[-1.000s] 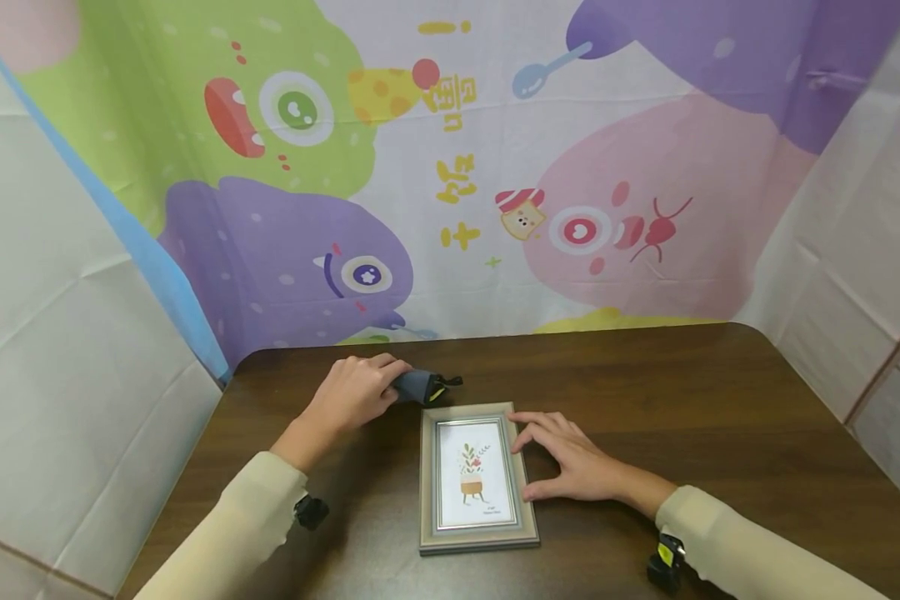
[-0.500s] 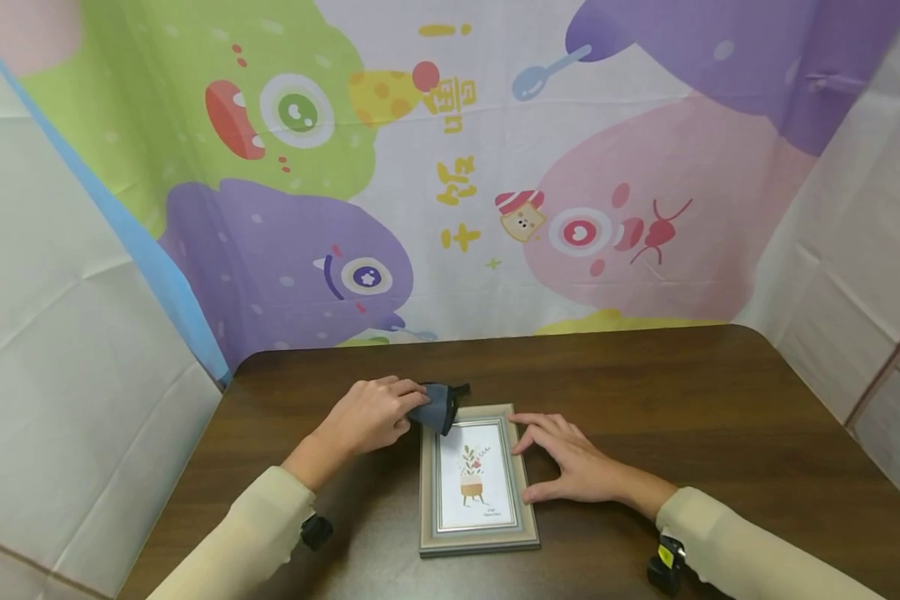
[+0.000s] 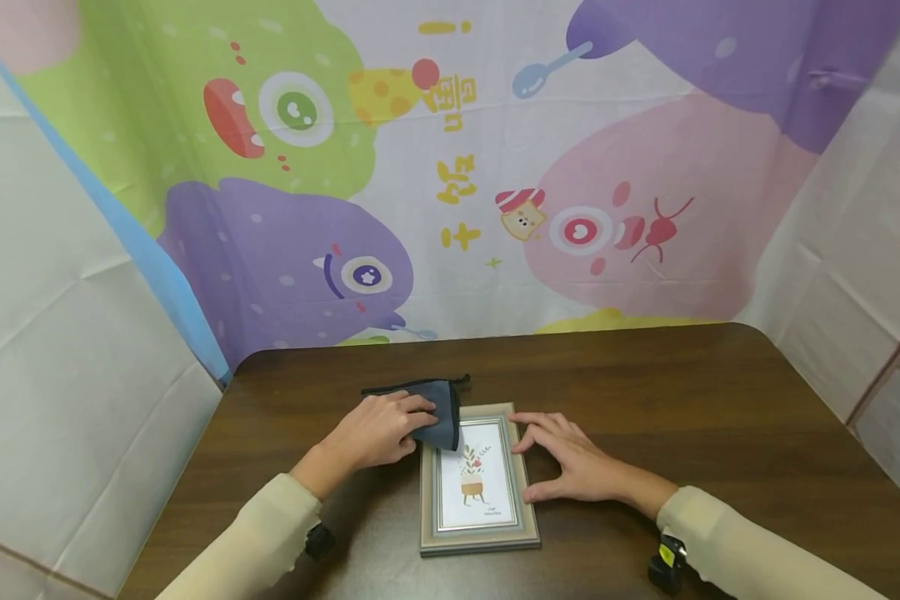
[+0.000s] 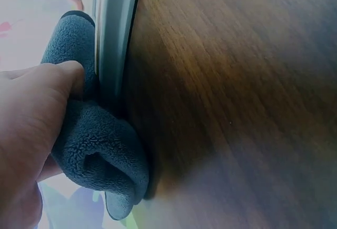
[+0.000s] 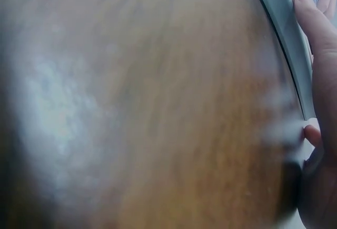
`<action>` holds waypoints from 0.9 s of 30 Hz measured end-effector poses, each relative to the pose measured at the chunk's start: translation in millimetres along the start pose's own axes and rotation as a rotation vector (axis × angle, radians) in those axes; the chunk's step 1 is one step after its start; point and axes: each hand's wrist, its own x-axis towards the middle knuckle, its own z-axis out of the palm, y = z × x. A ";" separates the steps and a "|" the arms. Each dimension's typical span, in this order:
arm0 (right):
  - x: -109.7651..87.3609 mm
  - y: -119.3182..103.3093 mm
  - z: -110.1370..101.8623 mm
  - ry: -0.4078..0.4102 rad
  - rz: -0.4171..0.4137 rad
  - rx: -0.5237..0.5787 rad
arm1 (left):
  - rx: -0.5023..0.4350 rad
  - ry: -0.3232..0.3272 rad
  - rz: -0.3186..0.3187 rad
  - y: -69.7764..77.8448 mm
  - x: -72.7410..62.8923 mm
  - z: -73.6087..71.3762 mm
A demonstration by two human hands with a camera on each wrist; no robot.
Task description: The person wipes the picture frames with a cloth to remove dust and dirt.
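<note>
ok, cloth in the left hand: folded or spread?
Folded and bunched, not spread: in the left wrist view, the cloth loops back over itself in the left hand's grip.

We've got yellow characters [image 3: 457, 181], 干饭噜!, running sideways up the backdrop [image 3: 487, 296]; the framed picture [image 3: 457, 513] bears small print [image 3: 492, 512] (too tiny for us!).

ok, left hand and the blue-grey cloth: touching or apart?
Touching. The left wrist view shows it: the left hand grips the blue-grey cloth, a digit pressing into the fabric with no gap.
</note>
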 end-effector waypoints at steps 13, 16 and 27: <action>1.8 1.3 2.2 -0.001 0.007 -0.013 | -0.051 0.016 0.023 3.7 -7.1 2.4; 2.0 1.8 2.9 -0.001 0.004 -0.015 | -0.067 0.017 0.032 6.3 -10.0 2.4; 0.5 -0.3 1.7 0.005 0.006 -0.022 | -0.045 0.114 0.123 23.7 -23.7 1.9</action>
